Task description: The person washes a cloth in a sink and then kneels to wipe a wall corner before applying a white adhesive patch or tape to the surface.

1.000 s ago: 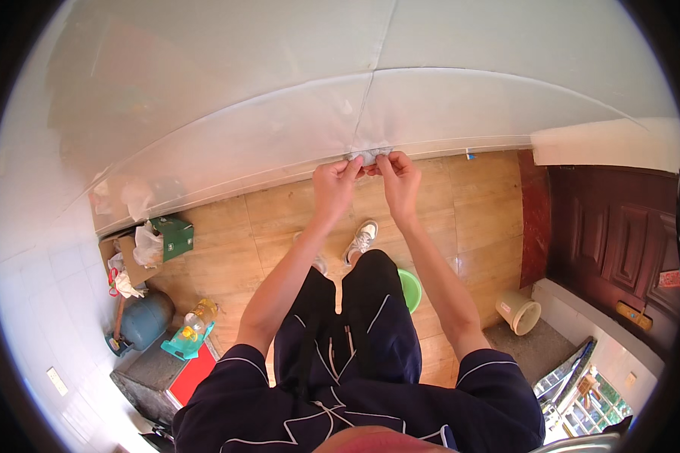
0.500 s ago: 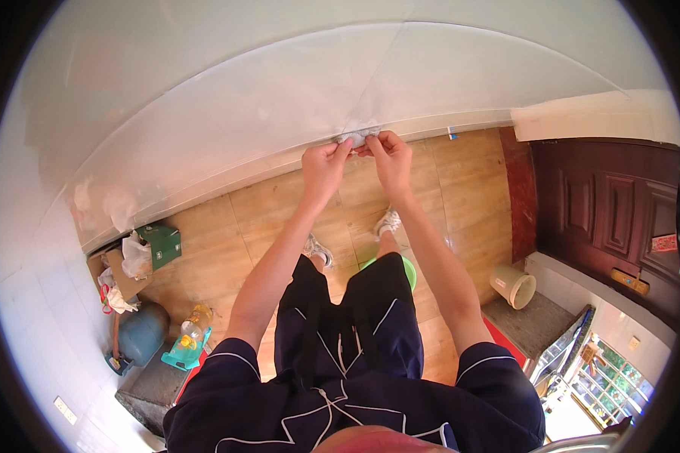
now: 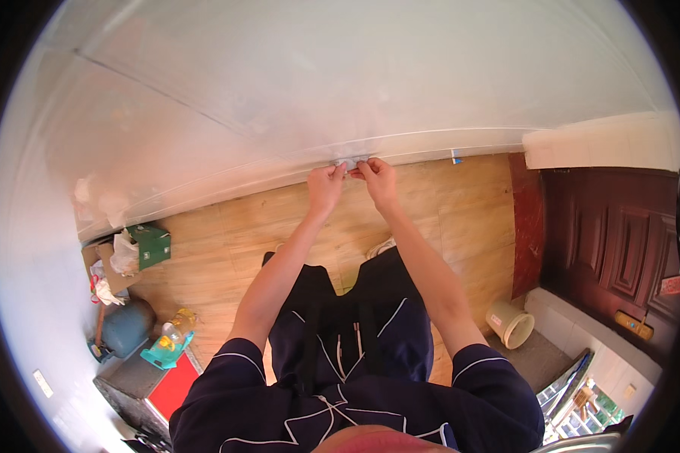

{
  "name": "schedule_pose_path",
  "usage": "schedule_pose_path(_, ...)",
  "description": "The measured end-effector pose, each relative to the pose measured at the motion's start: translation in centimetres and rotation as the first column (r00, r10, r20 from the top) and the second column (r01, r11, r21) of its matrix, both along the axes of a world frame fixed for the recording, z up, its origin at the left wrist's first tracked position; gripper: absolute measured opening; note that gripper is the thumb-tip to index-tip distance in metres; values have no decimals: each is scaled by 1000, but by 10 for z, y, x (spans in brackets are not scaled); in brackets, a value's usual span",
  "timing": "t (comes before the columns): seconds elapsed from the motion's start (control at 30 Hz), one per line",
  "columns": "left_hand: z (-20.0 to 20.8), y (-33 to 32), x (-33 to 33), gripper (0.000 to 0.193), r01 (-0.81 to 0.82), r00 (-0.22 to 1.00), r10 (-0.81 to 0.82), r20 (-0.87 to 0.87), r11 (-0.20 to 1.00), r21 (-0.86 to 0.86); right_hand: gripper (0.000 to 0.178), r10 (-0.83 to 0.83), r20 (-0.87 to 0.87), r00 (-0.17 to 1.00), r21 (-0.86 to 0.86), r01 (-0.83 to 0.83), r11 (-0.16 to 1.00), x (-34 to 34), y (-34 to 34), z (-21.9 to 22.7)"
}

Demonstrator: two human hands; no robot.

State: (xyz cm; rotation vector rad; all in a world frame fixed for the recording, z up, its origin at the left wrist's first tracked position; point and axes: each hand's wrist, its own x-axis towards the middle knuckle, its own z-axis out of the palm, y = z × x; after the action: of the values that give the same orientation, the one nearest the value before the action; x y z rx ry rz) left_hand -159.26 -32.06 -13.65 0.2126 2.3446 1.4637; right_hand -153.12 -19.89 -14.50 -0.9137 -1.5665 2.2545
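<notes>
Both my arms are stretched forward to a pale, glossy wall [image 3: 370, 83]. My left hand [image 3: 325, 189] and my right hand [image 3: 379, 183] are side by side, a small gap between them. Each one pinches an end of a small crumpled grey-white piece [image 3: 352, 161], which looks like thin cloth or film. This piece lies close against the wall's lower part; whether it touches the wall, I cannot tell. Thumbs and forefingers are pressed together, the other fingers curled.
Wood-look floor tiles [image 3: 264, 219] run below the wall. At left are a green box [image 3: 153, 244], a blue gas cylinder [image 3: 127, 330], and an oil bottle [image 3: 180, 323] on a counter. A cream bucket [image 3: 511, 325] and a dark red door [image 3: 608, 234] are at right.
My view has tilted so more of the wall shows, and one shoe and the green basin are mostly hidden. Both hands keep their pinch on the grey-white piece.
</notes>
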Motion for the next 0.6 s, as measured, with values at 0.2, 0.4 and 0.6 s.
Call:
schedule_pose_path(0.2, -50, 22, -1, 37, 78, 997, -78, 4, 985, -156, 14, 122, 74, 990, -21, -121, 992, 3, 32, -52)
schedule_pose_path(0.4, 18, 28, 7, 37, 102, 995, -97, 30, 971, -217, 14, 18, -59, 998, -23, -19, 1000, 14, 35, 14)
schedule_pose_path(0.6, 129, 55, 22, 36, 34, 999, -26, -47, 983, 180, 15, -19, -204, 979, 142, 48, 989, 26, 57, 124)
